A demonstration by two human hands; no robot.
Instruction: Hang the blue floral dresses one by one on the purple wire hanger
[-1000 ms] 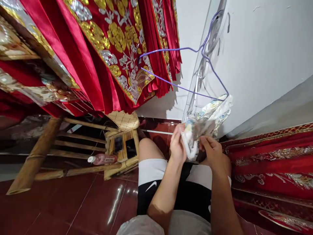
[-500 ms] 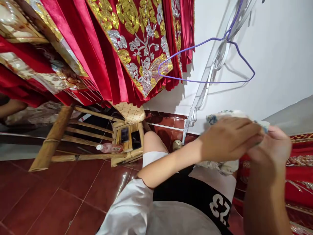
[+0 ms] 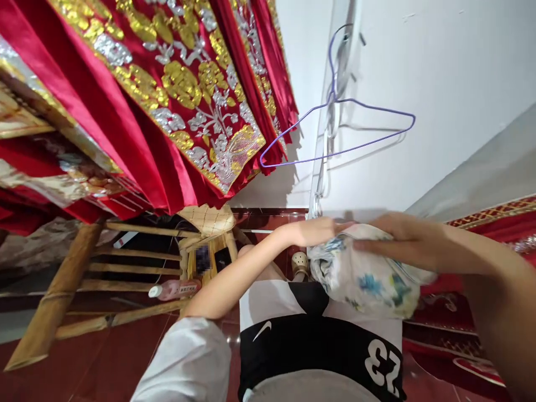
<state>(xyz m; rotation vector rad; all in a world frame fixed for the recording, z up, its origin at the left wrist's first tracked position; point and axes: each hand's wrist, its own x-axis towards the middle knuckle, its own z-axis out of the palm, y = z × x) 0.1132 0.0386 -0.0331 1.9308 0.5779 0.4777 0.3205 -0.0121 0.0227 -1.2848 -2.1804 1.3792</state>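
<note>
A white cloth with a blue and green flower print hangs bunched over my lap; what kind of item it is, I cannot tell. My left hand is closed on its upper left edge, fingertips partly hidden by the folds. Across the upper right part lies my right hand, slightly blurred, with the cloth between its thumb and fingers. A purple hanger hangs bare on the wall rack, above and beyond both hands.
Red garments with gold and silver sequins hang at the left. Below them stands a bamboo chair and a small bamboo seat with a phone and a pink bottle. More red embroidered fabric lies at the right.
My hands have moved apart, the left one leftward, and more of the printed cloth shows between and below them. The view has shifted, so the hanger appears further left.
</note>
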